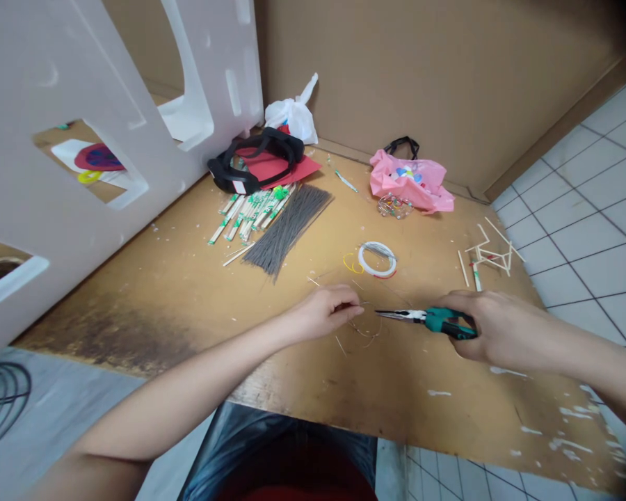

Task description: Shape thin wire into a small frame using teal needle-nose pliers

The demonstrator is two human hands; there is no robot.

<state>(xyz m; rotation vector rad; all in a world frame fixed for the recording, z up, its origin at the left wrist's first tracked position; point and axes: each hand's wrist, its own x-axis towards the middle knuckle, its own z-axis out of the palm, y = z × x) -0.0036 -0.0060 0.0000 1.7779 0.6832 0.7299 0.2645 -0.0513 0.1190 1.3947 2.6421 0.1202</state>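
Note:
My left hand point(334, 309) is closed in a pinch on a thin wire point(370, 341), which curves in loose loops just above or on the table. The exact grip point is hidden by the fingers. My right hand point(474, 323) is wrapped round the green and black handles of a pair of needle-nose pliers point(438, 320). Their narrow metal jaws point left toward my left fingertips, a short gap away. Whether the jaws touch any wire I cannot tell. Beyond the hands lie a white ring-shaped coil point(363, 259) and a yellow wire point(350, 264).
On the wooden table point(188, 292) lie a bundle of grey wires point(289, 233), wrapped chopsticks point(253, 212), a black headset point(234, 182) and red paper point(307, 168). Farther back are a white bag point(292, 120) and a pink bag point(432, 184). Joined sticks point(493, 257) lie right; a white plastic panel point(83, 229) stands left.

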